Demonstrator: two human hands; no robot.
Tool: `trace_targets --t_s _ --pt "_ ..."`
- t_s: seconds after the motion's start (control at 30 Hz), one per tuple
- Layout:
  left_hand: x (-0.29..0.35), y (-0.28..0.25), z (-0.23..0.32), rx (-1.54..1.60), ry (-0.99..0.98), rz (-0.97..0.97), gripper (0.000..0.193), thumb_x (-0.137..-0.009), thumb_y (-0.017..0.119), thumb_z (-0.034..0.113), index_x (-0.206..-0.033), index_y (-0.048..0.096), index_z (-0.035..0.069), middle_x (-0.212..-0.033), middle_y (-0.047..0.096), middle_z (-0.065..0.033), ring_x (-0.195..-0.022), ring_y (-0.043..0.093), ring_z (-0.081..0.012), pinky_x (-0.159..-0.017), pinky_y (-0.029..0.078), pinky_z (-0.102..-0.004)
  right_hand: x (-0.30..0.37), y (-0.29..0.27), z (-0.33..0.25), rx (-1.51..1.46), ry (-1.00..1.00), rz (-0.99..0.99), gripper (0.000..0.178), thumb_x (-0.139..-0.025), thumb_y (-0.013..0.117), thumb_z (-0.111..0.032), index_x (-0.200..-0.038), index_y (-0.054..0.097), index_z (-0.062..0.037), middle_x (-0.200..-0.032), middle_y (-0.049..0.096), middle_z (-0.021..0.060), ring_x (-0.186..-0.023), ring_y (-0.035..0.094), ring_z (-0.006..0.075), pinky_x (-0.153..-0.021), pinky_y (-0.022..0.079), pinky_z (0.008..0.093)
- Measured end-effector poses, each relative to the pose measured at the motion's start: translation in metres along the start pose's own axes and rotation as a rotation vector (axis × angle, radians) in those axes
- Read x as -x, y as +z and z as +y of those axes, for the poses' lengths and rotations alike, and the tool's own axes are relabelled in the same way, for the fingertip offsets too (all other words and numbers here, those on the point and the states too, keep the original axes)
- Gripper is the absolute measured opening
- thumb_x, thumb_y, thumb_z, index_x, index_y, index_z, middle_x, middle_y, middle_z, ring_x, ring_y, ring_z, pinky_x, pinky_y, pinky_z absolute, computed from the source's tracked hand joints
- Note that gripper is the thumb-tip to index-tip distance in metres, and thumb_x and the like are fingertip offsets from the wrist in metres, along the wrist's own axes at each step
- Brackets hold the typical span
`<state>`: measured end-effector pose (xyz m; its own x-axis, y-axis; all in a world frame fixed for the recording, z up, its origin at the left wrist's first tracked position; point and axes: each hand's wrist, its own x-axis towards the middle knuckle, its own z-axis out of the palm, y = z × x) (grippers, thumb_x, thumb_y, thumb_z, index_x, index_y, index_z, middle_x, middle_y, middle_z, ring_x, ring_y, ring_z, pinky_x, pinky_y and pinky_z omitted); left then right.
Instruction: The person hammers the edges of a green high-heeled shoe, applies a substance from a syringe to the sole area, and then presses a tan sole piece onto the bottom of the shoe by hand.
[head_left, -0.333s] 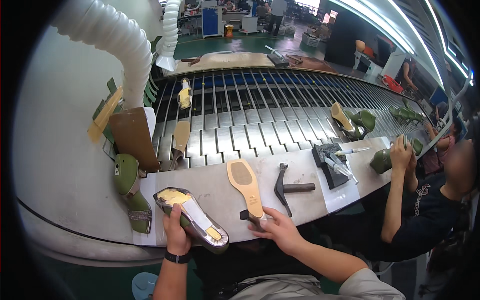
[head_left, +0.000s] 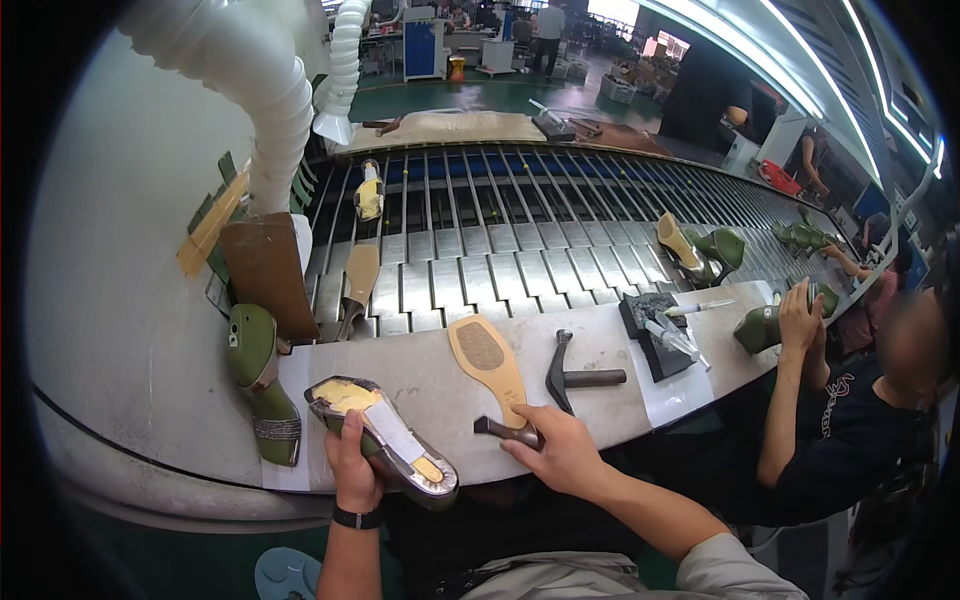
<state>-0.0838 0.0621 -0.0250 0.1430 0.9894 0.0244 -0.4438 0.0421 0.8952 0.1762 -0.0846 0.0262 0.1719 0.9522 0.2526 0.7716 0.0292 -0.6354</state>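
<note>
My left hand (head_left: 354, 472) is closed round a lasted shoe upper (head_left: 395, 432), held bottom up, with yellowish filler and a white strip on its underside. To the right, my right hand (head_left: 562, 450) grips a tan outsole (head_left: 482, 352) by its dark heel end. That outsole lies tread side up, its wide end pointing away from me and a brown patch on it. A dark hammer (head_left: 594, 378) lies just right of the outsole. Left of the upper, a green shoe (head_left: 262, 385) with a glittery strap rests on white paper.
A slatted metal conveyor (head_left: 520, 275) runs beyond the bench, carrying another outsole (head_left: 360, 275), an upper (head_left: 370, 195) and green shoes (head_left: 720, 250). Syringes lie on a black block (head_left: 650, 325). A co-worker (head_left: 850, 410) at right handles a green shoe. White ducting (head_left: 265, 110) hangs at left.
My right hand has shifted slightly right and up over the heel, and the outsole's heel end has turned with it. The left hand and the upper stay nearly in place.
</note>
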Motion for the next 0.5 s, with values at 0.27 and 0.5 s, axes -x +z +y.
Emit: trace_targets --t_s 0.27,0.5 --pt "0.007 -0.016 -0.009 0.016 -0.015 -0.010 0.054 -0.108 0.057 0.044 -0.132 0.062 -0.004 -0.117 0.072 -0.0125 -0.100 0.072 -0.0212 -0.089 0.060 -0.0369 0.010 -0.002 -0.006 0.275 -0.004 0.028 0.041 -0.089 0.083 -0.023 -0.121 0.074 -0.0010 -0.128 0.069 0.0226 -0.111 0.069 0.0350 -0.092 0.057 0.0414" --pt "-0.001 -0.015 -0.002 -0.026 -0.029 -0.046 0.060 -0.110 0.052 0.047 -0.137 0.061 -0.005 -0.119 0.074 -0.0161 -0.101 0.074 -0.0230 -0.092 0.060 -0.0373 -0.046 0.012 0.001 -1.020 0.255 -0.035 0.030 -0.103 0.065 -0.015 -0.127 0.067 0.0028 -0.111 0.074 0.0148 -0.095 0.070 0.0169 -0.086 0.056 0.0331"
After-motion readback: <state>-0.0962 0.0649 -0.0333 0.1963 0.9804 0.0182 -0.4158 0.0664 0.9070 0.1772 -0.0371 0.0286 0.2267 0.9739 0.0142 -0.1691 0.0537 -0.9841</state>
